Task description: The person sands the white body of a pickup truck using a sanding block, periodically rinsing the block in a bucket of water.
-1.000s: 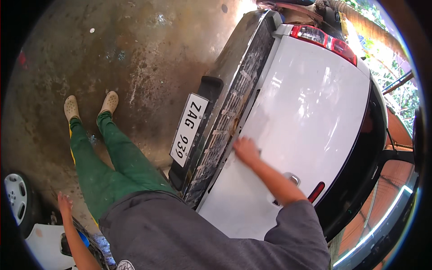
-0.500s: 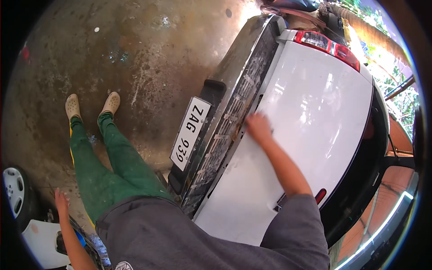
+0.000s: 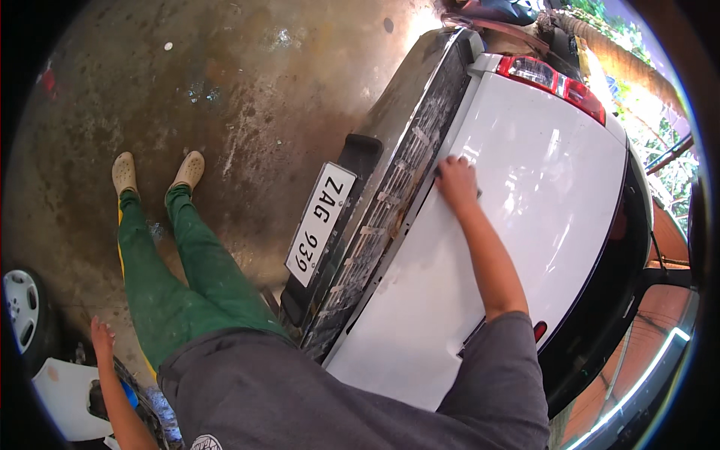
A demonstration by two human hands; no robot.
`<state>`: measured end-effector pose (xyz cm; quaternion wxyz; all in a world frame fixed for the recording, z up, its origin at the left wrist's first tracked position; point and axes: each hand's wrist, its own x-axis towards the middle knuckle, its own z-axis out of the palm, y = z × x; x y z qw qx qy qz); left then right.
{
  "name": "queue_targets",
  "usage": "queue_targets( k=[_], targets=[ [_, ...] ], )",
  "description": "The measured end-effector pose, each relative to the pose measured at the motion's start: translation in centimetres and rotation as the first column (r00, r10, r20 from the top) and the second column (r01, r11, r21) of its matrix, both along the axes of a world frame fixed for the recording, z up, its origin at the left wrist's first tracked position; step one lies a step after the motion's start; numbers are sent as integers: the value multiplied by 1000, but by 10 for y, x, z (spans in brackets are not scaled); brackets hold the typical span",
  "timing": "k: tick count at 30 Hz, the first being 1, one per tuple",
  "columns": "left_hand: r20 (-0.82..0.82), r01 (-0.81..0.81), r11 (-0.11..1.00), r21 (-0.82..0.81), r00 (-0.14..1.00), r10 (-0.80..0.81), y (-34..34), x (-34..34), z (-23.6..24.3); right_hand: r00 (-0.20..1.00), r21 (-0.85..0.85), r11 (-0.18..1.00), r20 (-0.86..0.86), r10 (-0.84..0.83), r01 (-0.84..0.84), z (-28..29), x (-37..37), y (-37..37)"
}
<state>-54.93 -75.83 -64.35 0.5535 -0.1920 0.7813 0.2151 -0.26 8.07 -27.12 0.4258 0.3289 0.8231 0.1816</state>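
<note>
My right hand [image 3: 457, 180] presses on the white tailgate [image 3: 525, 195] of a vehicle, close to its lower edge. Slivers of a small dark pad show at both sides of that hand; most of it is hidden under the palm and fingers. Directly below the panel runs the dark, scuffed rear bumper [image 3: 375, 217], which carries a white licence plate [image 3: 320, 223]. Down at my left side hangs my left hand [image 3: 103, 336], its fingers apart and holding nothing.
A wheel [image 3: 24, 311] with a silver rim stands at the far left, beside a white panel [image 3: 67, 397]. The red tail light [image 3: 551, 84] sits at the tailgate's far end. Wet, stained concrete floor [image 3: 247, 112] lies beyond my feet.
My right hand has slid across the tailgate, farther from my body and slightly to the right. My left hand stays at my side.
</note>
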Motion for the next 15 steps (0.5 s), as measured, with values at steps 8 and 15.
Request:
queue_targets(
  k=[8, 15],
  targets=[
    [6, 5, 1000, -25, 1000, -5, -7, 12, 1, 990, -243, 969, 141, -7, 42, 3, 37, -112],
    [31, 1, 997, 73, 1000, -4, 6, 15, -5, 994, 12, 1000, 106, 15, -17, -1, 15, -39]
  ],
)
